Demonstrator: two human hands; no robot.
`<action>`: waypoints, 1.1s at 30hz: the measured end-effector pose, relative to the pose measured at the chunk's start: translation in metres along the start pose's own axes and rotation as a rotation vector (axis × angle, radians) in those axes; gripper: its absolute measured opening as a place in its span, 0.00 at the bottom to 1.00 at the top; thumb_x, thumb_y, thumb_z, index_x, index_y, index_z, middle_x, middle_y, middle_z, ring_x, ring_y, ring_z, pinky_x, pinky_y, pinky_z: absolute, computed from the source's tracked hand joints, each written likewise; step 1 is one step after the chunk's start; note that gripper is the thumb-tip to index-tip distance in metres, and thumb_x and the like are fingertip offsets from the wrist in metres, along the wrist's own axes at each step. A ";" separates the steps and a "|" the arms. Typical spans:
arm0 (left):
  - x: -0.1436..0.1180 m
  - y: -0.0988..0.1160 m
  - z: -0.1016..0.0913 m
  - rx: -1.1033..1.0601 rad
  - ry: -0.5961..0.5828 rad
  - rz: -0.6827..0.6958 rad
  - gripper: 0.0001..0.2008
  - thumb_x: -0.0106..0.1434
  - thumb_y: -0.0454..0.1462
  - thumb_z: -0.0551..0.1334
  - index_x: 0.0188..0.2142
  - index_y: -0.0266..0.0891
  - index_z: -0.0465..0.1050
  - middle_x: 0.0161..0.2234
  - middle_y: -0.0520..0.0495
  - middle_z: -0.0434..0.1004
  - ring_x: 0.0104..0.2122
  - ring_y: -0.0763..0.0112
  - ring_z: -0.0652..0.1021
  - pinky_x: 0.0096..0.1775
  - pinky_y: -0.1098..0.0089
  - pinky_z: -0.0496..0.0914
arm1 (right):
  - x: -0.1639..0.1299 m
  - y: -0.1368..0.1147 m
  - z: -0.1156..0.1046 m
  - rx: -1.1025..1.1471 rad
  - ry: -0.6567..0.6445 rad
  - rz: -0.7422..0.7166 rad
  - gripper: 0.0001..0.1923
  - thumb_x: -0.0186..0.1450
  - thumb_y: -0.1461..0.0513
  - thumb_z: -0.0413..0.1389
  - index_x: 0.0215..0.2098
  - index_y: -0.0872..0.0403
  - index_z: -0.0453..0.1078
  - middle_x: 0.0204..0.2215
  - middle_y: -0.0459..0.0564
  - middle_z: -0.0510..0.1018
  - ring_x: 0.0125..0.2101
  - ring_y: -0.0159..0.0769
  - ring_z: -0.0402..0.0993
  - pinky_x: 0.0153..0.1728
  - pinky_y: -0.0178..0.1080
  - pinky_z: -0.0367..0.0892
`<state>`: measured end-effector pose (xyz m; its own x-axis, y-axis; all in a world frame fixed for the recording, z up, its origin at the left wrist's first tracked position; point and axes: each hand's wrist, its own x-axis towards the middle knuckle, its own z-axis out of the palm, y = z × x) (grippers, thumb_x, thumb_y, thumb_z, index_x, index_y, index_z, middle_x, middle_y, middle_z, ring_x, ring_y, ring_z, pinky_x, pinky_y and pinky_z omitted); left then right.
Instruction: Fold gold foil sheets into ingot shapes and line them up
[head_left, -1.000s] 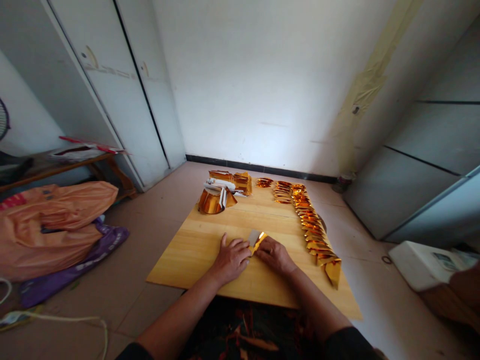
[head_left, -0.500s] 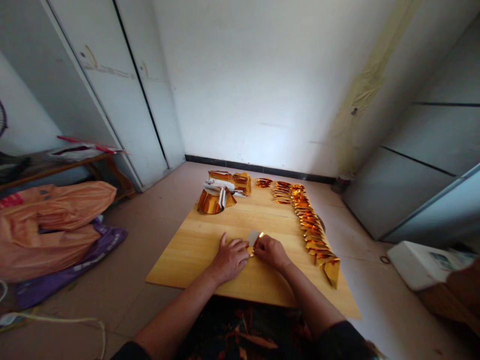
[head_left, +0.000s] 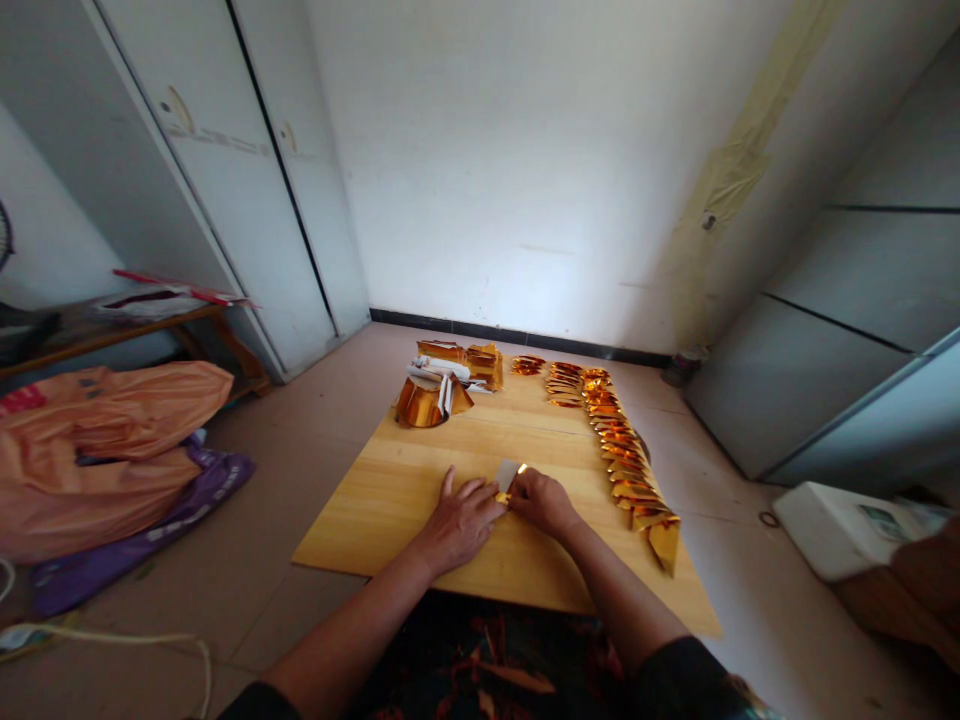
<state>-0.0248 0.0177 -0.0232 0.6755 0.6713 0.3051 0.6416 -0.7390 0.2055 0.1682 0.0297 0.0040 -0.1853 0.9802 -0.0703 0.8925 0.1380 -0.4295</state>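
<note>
Folding gold foil paper on wooden bench (head_left: 390, 500). Long row of finished folded pieces (head_left: 626, 460) along right edge; unfolded stack (head_left: 442, 385) at far end, so work looks well advanced, not done. Left hand (head_left: 457, 520) flat, pressing sheet (head_left: 508, 476); right hand (head_left: 544, 500) pinching it. No readable writing.

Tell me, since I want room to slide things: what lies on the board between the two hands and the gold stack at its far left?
The head view shows only bare wooden board between the left hand, the right hand and the gold stack.
</note>
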 end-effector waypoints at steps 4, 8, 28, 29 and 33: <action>-0.001 0.000 0.002 0.007 0.001 -0.011 0.09 0.62 0.37 0.58 0.42 0.51 0.71 0.54 0.53 0.69 0.55 0.62 0.65 0.58 0.39 0.41 | 0.001 0.003 0.002 0.028 0.014 -0.004 0.01 0.56 0.64 0.56 0.27 0.53 0.69 0.28 0.44 0.72 0.27 0.28 0.65 0.27 0.30 0.53; -0.002 0.001 0.002 0.003 -0.020 -0.031 0.10 0.63 0.36 0.57 0.43 0.51 0.71 0.55 0.52 0.68 0.56 0.61 0.64 0.57 0.39 0.45 | 0.003 0.013 0.006 0.141 0.069 -0.074 0.04 0.54 0.68 0.56 0.27 0.54 0.69 0.30 0.44 0.71 0.29 0.27 0.66 0.29 0.29 0.56; 0.003 0.011 -0.002 -0.029 -0.015 -0.103 0.07 0.62 0.37 0.58 0.39 0.49 0.72 0.54 0.51 0.69 0.55 0.59 0.64 0.56 0.36 0.43 | 0.008 0.024 0.012 0.119 0.134 -0.114 0.11 0.53 0.72 0.53 0.31 0.54 0.71 0.31 0.47 0.71 0.32 0.30 0.66 0.33 0.30 0.60; 0.003 0.012 -0.002 -0.030 -0.010 -0.102 0.06 0.62 0.37 0.58 0.38 0.48 0.72 0.53 0.51 0.69 0.56 0.59 0.64 0.56 0.36 0.42 | 0.008 0.024 0.011 0.068 0.148 -0.126 0.10 0.54 0.71 0.54 0.32 0.54 0.72 0.33 0.48 0.71 0.34 0.31 0.66 0.35 0.31 0.60; 0.010 0.014 -0.002 -0.026 0.035 -0.110 0.05 0.61 0.36 0.58 0.34 0.46 0.72 0.50 0.52 0.71 0.55 0.60 0.64 0.57 0.38 0.42 | 0.001 0.023 0.001 -0.158 0.133 -0.151 0.08 0.57 0.64 0.57 0.36 0.49 0.72 0.38 0.48 0.73 0.40 0.37 0.65 0.37 0.35 0.58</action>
<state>-0.0094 0.0139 -0.0153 0.5884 0.7461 0.3115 0.7011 -0.6628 0.2632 0.1877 0.0333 -0.0071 -0.2749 0.9554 0.1075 0.9139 0.2944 -0.2795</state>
